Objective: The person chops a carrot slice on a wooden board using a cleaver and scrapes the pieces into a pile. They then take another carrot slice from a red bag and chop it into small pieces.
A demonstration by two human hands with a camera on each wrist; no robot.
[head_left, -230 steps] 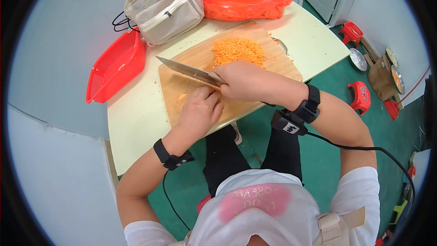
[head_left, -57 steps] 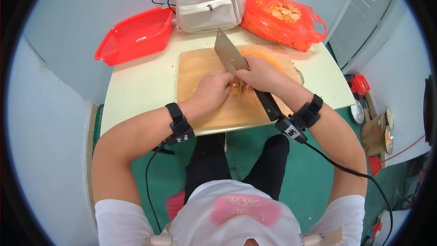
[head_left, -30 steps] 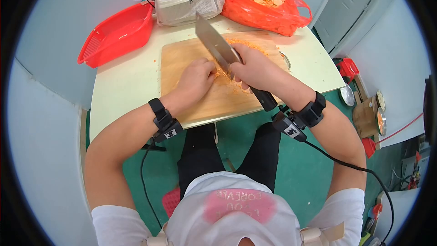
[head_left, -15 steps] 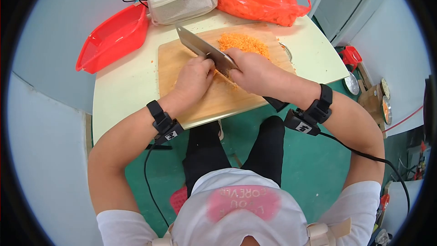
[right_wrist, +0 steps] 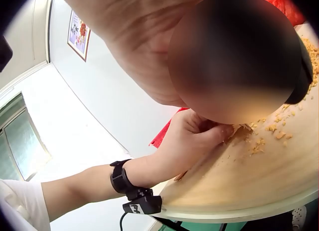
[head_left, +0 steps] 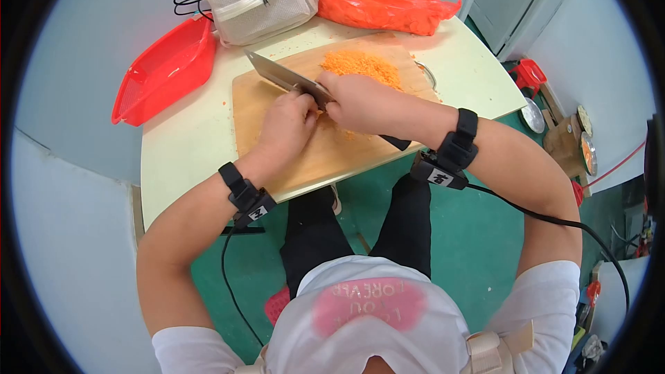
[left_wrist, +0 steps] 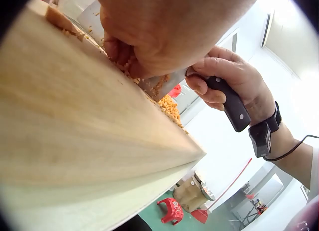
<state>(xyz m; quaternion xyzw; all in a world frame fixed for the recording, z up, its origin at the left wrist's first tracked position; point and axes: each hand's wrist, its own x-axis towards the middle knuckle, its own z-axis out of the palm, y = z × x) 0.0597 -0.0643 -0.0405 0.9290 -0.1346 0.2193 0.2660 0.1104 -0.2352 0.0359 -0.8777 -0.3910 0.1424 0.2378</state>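
Observation:
The right hand (head_left: 357, 104) grips a broad-bladed knife (head_left: 282, 75), its black handle (left_wrist: 230, 104) plain in the left wrist view. Bent fingers of the left hand (head_left: 285, 125) press orange pieces (right_wrist: 241, 127) onto the wooden board (head_left: 332, 159), right beside the blade. What lies under those fingers is mostly hidden. Finely chopped orange bits (head_left: 364, 66) form a pile on the board behind the right hand. In the right wrist view, the blurred handle end covers much of the picture.
A red basket (head_left: 166, 73) stands at the table's (head_left: 187, 145) left edge. At the back are a mesh bag (head_left: 260, 0) and a red plastic bag (head_left: 388, 10) holding orange slices. A metal ring (head_left: 427, 75) shows at the board's right side. Stools and a box stand on the floor.
Compared with a second ago, the blade is turned more toward the left and lies closer to the left hand's fingers. The head view has shifted, showing more of the chopped pile.

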